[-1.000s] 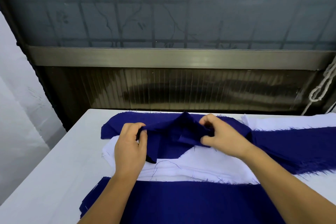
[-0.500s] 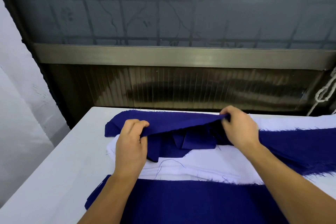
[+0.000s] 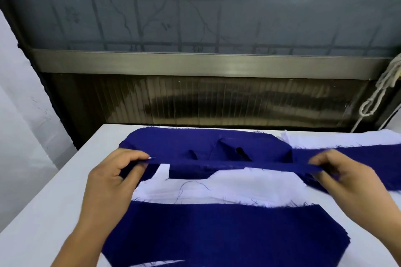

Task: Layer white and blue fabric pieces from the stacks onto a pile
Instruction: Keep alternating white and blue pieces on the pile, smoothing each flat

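Blue fabric piece (image 3: 217, 147) stretched btwn both hands over the pile.
Left hand (image 3: 110, 180) pinches 9 o'clock edge, right hand (image 3: 347, 178) 3 o'clock; cloth prob. light, limp, frays — hold corners, keep taut.

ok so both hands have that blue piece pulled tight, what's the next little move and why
Probably lower it flat: the left hand and right hand pinch the blue piece taut just above the white fabric, and wrinkles show behind its near edge.
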Tool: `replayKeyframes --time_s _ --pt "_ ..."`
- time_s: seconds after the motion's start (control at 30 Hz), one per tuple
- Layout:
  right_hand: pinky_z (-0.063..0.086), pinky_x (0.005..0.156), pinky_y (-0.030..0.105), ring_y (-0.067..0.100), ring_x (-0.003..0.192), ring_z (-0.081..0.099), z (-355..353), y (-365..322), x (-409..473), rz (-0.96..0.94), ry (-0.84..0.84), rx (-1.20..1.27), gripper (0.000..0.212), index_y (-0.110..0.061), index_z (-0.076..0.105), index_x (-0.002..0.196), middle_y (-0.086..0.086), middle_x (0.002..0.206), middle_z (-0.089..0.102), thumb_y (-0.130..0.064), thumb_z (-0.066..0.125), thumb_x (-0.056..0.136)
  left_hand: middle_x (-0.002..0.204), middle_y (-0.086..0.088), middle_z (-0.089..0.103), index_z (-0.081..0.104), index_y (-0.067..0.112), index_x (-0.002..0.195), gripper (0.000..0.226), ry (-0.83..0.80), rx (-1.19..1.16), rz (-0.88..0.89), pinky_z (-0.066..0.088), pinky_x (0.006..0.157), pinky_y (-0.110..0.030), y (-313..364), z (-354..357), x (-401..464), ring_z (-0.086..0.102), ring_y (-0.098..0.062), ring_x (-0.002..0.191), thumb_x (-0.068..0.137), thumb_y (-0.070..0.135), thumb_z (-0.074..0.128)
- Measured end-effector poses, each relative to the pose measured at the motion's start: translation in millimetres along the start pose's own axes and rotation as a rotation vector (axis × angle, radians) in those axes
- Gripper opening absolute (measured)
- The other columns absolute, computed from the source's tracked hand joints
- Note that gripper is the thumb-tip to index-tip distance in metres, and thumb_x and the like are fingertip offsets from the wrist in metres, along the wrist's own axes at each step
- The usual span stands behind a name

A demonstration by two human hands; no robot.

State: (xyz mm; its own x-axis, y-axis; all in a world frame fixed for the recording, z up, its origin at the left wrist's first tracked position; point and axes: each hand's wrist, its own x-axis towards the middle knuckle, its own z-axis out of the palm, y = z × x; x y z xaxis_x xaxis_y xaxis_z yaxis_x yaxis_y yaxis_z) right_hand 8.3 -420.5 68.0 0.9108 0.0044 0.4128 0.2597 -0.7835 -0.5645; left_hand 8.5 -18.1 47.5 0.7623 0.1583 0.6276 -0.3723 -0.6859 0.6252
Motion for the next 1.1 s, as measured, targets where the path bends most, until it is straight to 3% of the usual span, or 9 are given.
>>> replayKeyframes --time_s 0.17,0.23,0.4,0.5,0.57,0.67,0.77,0.97,1.1 --pt "0.047 0.065 0.013 0.002 0.078 0.065 0.7 31.0 -36.7 0.063 -0.255 -0.013 0.042 -0.041 0.060 0.092 -0.018 0.088 0.069 -0.001 0.068 0.084 0.091 0.018 0.068 0.069 0.043 0.087 0.032 -0.455 0.046 0.026 0.044 0.073 -0.010 -6.1 -29.3 -19.4 0.064 -0.003 0.086 0.081 0.012 0.075" --pt "0.047 0.068 0.013 0.001 0.080 0.064 6.4 32.1 -38.4 0.052 -0.299 -0.037 0.040 -0.043 0.061 0.093 -0.020 0.088 0.069 -0.004 0.068 0.085 0.091 0.016 0.068 0.068 0.043 0.087 0.030 -0.552 0.045 -0.019 0.044 0.073 -0.013 -11.4 -30.5 -23.5 0.064 -0.005 0.085 0.083 0.015 0.075" --pt "0.048 0.066 0.020 0.003 0.077 0.062 16.4 26.8 -25.5 0.046 -0.160 -0.016 0.038 -0.041 0.062 0.081 -0.023 0.084 0.066 -0.004 0.066 0.087 0.088 0.021 0.067 0.067 0.043 0.079 0.031 -0.406 0.085 -0.070 0.042 0.070 -0.009 -14.9 -26.1 -19.1 0.061 -0.001 0.085 0.082 0.013 0.075" --pt "0.045 0.067 0.010 -0.003 0.082 0.060 15.1 21.0 -22.4 0.040 0.081 0.045 0.048 -0.039 0.060 0.087 -0.030 0.093 0.063 0.009 0.060 0.083 0.092 0.020 0.065 0.067 0.040 0.080 0.032 -0.175 0.076 0.001 0.043 0.066 -0.006 -3.2 -32.2 -12.2 0.061 -0.002 0.087 0.081 0.008 0.074" --pt "0.042 0.068 0.004 -0.008 0.089 0.058 13.3 22.1 -29.6 -0.015 0.149 0.040 0.054 -0.036 0.060 0.090 -0.030 0.099 0.062 0.016 0.058 0.077 0.095 0.018 0.065 0.068 0.037 0.082 0.023 -0.125 0.062 0.102 0.040 0.059 -0.002 1.6 -40.7 -14.5 0.061 -0.002 0.088 0.079 0.015 0.072" --pt "0.045 0.063 0.011 -0.004 0.099 0.057 19.6 39.1 -55.1 -0.088 0.080 0.001 0.061 -0.032 0.062 0.092 -0.024 0.107 0.062 0.025 0.056 0.070 0.097 0.014 0.065 0.070 0.035 0.081 0.014 -0.269 -0.028 0.162 0.040 0.057 -0.003 -9.5 -47.5 -36.0 0.062 -0.004 0.089 0.081 0.023 0.077" --pt "0.043 0.085 0.011 -0.005 0.104 0.057 29.2 53.2 -77.1 -0.199 -0.027 -0.060 0.046 -0.026 0.067 0.087 -0.025 0.112 0.060 0.010 0.050 0.065 0.098 0.020 0.063 0.072 0.029 0.075 0.008 -0.422 -0.012 0.213 0.045 0.072 -0.010 -26.7 -42.9 -62.4 0.062 0.000 0.087 0.074 0.032 0.065" --pt "0.039 0.090 0.007 -0.009 0.104 0.055 32.1 57.4 -80.5 -0.177 -0.103 -0.049 0.041 -0.023 0.068 0.086 -0.025 0.116 0.058 0.005 0.049 0.062 0.105 0.022 0.061 0.069 0.033 0.073 0.008 -0.444 0.021 0.226 0.045 0.078 -0.014 -38.9 -34.1 -76.9 0.062 -0.001 0.094 0.069 0.028 0.063" --pt "0.038 0.092 0.006 -0.010 0.106 0.053 32.3 59.5 -81.1 -0.199 -0.115 -0.054 0.045 -0.024 0.067 0.090 -0.027 0.117 0.057 0.004 0.050 0.059 0.122 0.023 0.056 0.062 0.041 0.105 0.048 -0.464 0.033 0.059 0.037 0.096 -0.009 -45.9 -32.6 -79.4 0.053 0.003 0.115 0.062 0.020 0.064"
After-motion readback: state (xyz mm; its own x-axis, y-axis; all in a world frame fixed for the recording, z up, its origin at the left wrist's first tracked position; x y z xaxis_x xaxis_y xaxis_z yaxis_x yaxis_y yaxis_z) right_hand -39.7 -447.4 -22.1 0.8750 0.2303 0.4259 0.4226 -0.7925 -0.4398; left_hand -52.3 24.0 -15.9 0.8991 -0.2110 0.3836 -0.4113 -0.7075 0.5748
